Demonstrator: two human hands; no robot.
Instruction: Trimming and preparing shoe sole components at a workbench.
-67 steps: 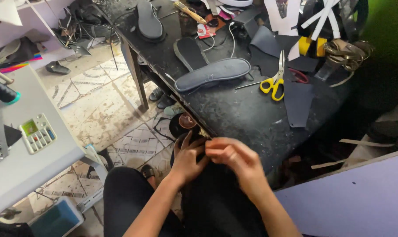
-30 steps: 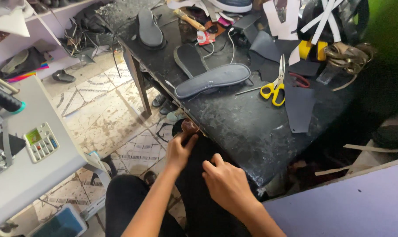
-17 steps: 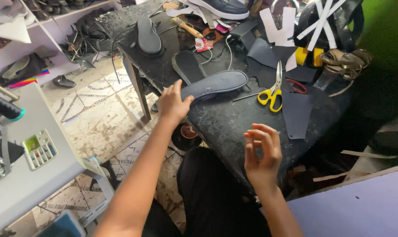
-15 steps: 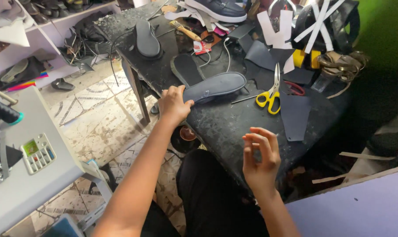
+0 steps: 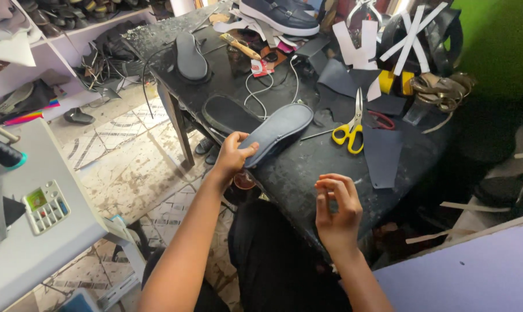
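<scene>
Item: your left hand, up from your lap, now grips the grey insole on the black table; right hand lifted, fingers loosely curled, empty.

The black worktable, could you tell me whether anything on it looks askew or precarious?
Yes. The grey insole held by the left hand juts past the table edge, and leather offcuts lie scattered around the yellow scissors.
</scene>
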